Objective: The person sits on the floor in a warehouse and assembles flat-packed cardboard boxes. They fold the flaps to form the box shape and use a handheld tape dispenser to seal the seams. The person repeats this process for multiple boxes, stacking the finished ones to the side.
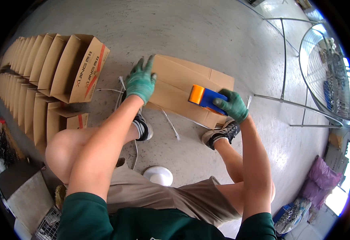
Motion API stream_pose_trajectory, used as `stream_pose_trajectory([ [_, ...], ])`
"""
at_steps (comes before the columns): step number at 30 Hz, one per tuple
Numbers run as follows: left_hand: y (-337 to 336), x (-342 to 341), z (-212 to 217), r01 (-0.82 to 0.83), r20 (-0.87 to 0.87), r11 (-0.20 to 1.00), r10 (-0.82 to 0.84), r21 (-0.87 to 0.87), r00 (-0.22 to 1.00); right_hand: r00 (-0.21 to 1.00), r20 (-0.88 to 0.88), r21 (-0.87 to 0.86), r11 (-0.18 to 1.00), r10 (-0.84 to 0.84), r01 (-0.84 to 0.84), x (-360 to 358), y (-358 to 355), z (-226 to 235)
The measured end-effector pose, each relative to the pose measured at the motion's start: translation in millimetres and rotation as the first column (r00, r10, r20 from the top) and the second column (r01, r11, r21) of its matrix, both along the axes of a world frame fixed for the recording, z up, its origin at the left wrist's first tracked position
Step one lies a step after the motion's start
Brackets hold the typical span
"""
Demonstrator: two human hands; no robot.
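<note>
A flattened-looking brown cardboard box [175, 86] lies on the floor between my feet, its flaps folded together on top. My left hand [141, 83], in a green glove, rests on the box's left end with fingers stretched out and apart. In my gloved right hand [234, 105] is a blue tape dispenser [214, 100] with an orange part at its left end. It is over the right half of the box, and whether it touches the cardboard I cannot tell.
Rows of open cardboard boxes [79, 72] stand at the left. White straps [171, 125] trail on the floor around the box. A white round object [158, 176] sits between my legs. At the right are a metal frame [283, 60], a large fan-like wire cage [323, 72] and a purple bag [321, 182].
</note>
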State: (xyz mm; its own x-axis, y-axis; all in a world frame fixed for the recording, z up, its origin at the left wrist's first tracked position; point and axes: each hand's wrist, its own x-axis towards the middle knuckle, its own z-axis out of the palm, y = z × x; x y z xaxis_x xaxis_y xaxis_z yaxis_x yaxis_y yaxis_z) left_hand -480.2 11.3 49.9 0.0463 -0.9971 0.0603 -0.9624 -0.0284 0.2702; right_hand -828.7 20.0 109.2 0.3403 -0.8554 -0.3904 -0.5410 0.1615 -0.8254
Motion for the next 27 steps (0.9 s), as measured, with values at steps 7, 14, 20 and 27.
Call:
stream_pose_trajectory([
  [7,41,-65,15,0.142,-0.729,0.724,0.624,0.675,0.283,1.0,-0.011,0.07,0.997,0.011,-0.01,-1,0,0],
  [14,54,-112,18,0.159,-0.794,0.799,0.598,0.58,-0.107,1.0,0.019,0.113,0.994,-0.006,0.004,-1,3,4],
  [20,4,-34,-17,-0.314,-0.63,0.949,0.242,-0.004,0.738,0.997,-0.028,0.105,0.992,0.07,-0.067,5,0,11],
  [27,-22,54,-70,-0.401,-0.619,0.906,0.395,0.138,0.679,0.973,-0.217,0.063,0.996,0.08,-0.068,38,-7,15],
])
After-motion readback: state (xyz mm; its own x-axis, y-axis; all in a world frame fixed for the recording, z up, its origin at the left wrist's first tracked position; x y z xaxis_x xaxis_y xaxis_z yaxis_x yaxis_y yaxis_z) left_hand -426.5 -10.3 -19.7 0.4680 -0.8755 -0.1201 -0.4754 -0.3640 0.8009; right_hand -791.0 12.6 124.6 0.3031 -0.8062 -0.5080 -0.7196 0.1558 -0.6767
